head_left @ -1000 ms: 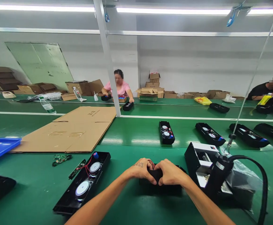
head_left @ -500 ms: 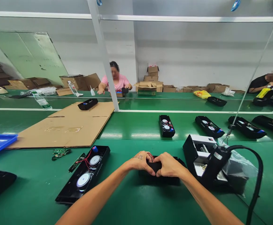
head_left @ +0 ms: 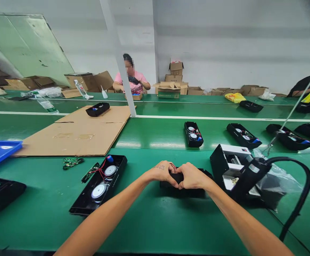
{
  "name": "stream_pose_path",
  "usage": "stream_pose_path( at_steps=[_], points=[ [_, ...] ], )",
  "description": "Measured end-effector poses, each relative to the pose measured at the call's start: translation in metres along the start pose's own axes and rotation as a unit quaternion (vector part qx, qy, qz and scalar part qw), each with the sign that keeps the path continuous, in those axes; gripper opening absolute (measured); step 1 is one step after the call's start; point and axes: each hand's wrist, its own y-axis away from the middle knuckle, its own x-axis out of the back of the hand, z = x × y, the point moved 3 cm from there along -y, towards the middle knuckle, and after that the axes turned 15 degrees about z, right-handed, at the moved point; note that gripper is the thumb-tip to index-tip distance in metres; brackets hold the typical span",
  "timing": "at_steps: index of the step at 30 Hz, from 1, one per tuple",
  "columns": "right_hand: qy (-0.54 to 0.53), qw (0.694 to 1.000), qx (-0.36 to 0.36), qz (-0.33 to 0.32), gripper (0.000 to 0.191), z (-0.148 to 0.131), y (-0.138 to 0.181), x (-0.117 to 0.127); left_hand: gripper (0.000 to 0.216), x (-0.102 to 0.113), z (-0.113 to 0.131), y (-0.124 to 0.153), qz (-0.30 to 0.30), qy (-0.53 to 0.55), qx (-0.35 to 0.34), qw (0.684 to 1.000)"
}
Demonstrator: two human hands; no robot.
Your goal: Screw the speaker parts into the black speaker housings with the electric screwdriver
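Green assembly bench (head_left: 144, 231): the left hand (head_left: 161, 171) and right hand (head_left: 193, 176) are curled shut on a black component (head_left: 180, 177) atop a black speaker housing (head_left: 184, 192) at 12 o'clock. At 9 o'clock, an open housing (head_left: 76, 209) contains two round speaker drivers (head_left: 99, 192) and red wiring (head_left: 99, 173).

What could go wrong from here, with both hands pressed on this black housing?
Red wires show between the left hand and right hand, so they might get pinched in the black housing. The corded black tool lies close to the right hand, and its cable could get snagged. The bare circuit board lies loose on the bench and could be knocked.
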Motion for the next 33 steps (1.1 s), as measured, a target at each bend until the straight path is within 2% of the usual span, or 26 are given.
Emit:
stream_pose_path(
  at_steps=[7,11,26,30,33],
  points=[
    [-0.018,1.000,0.004,-0.016,0.024,0.0049,0.0038,0.0005,0.037,0.0036,0.0050,0.0035,-0.014,0.003,0.001,1.000],
    [-0.020,1.000,0.002,-0.020,0.021,0.0074,0.0055,0.0029,0.031,0.0050,0.0063,0.0033,-0.027,0.003,-0.006,1.000],
    [-0.041,0.999,-0.012,-0.024,0.020,0.0083,-0.0033,0.0013,0.041,0.0018,0.0026,0.0000,-0.018,0.012,0.003,1.000],
    [-0.046,0.999,-0.004,-0.019,0.012,0.0081,0.0007,0.0011,0.039,0.0023,0.0035,0.0013,-0.028,0.021,0.003,0.999],
    [-0.046,0.999,0.000,-0.017,0.014,0.0097,0.0024,0.0021,0.036,0.0036,0.0060,0.0030,-0.033,0.030,0.007,0.999]
  ],
)
